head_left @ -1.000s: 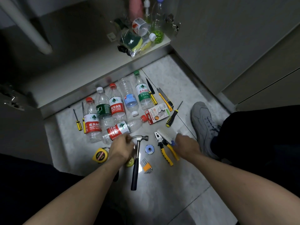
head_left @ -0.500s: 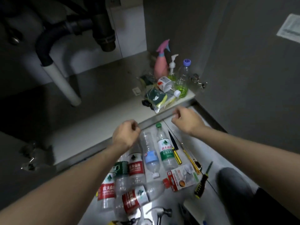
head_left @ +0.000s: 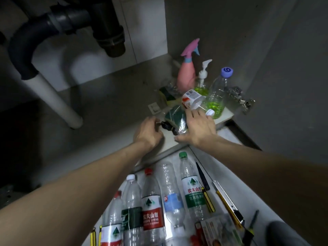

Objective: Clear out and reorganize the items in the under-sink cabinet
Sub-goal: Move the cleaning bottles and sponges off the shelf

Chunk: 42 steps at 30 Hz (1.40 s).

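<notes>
Inside the under-sink cabinet (head_left: pixel 106 110), at its front right corner, lies a clear plastic bag holding a green sponge (head_left: pixel 174 118). My right hand (head_left: pixel 198 129) rests palm down on that bag with fingers spread. A small black corded item (head_left: pixel 166 126) pokes out at the bag's left. My left hand (head_left: pixel 148 133) is curled right beside it, fingertips touching or nearly touching; whether it grips is unclear. Behind the bag stand a pink spray bottle (head_left: pixel 186 75), a pump bottle (head_left: pixel 202 80) and a clear bottle of green liquid (head_left: pixel 217 96). A red-and-white labelled bottle (head_left: pixel 192 100) lies tipped.
A dark drain trap (head_left: pixel 106 32) and white pipe (head_left: pixel 53 98) hang at the cabinet's left. A metal door hinge (head_left: pixel 238 97) sticks out on the right. On the floor below lie several water bottles (head_left: pixel 150 206), a knife (head_left: pixel 204 180), a utility cutter (head_left: pixel 229 205) and a small box (head_left: pixel 218 231).
Both hands left the tools on the floor, rose and reached forward into the cabinet. The view tilted up from the floor, and the right hand now lies on the sponge bag.
</notes>
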Available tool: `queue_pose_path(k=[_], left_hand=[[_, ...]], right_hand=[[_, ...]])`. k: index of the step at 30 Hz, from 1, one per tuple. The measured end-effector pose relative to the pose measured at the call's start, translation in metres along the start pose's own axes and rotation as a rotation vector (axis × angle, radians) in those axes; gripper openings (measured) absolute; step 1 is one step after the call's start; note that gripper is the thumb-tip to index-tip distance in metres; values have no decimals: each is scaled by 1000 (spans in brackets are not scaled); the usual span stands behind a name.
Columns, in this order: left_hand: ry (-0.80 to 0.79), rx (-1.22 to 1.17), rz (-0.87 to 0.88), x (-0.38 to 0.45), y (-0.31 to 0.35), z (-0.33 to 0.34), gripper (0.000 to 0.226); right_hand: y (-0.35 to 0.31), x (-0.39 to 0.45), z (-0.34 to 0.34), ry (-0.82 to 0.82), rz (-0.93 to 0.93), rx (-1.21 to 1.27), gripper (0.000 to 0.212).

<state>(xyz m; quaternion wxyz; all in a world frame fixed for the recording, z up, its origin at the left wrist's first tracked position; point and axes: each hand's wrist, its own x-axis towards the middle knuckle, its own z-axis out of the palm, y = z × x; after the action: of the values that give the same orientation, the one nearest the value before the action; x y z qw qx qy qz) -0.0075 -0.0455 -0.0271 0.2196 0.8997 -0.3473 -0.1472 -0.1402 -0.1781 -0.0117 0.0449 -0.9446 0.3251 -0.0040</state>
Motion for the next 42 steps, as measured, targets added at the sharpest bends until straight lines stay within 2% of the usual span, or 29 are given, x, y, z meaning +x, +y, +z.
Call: queue_pose_path(k=[3,5,9,11,14,16,18,22,25,28,31,33,37,42], left_hand=[[-26,5,-1,4,-3,5,41],[-7,12,26,5,-3,8,44],[76,81,258,8,7,15,45],[5,178,356,9,13,20,42],[-77,272,359,7,16,27,35],[-51,311,361,1,17,27,26],[20,314,455,-8,20,25,21],[110,178,786,-34,40,32,20],[41,198,925,-45,65,55,21],[-60,228,823,-48,90,91,21],[-159,288,522,-49,110,126,28],[-214,333,380,-49,114,142,35],[-86,205,302,-53,111,131,24],[154,93,406,-36,81,68,10]], right_hand=[[9,-4,14,125,-14,40,80],[17,-10,16,246,-29,192,76],[40,-38,14,376,-65,508,67],[56,-60,20,357,-59,555,59],[83,-102,41,288,-12,557,49],[100,-132,56,216,52,532,41],[116,-162,69,149,120,495,31],[133,-211,94,6,328,347,43],[136,-233,107,-33,411,319,45],[134,-242,109,-15,457,348,53],[134,-246,110,-90,529,320,66],[136,-248,110,-48,535,324,57],[132,-221,97,211,447,449,15],[107,-130,48,319,313,567,21]])
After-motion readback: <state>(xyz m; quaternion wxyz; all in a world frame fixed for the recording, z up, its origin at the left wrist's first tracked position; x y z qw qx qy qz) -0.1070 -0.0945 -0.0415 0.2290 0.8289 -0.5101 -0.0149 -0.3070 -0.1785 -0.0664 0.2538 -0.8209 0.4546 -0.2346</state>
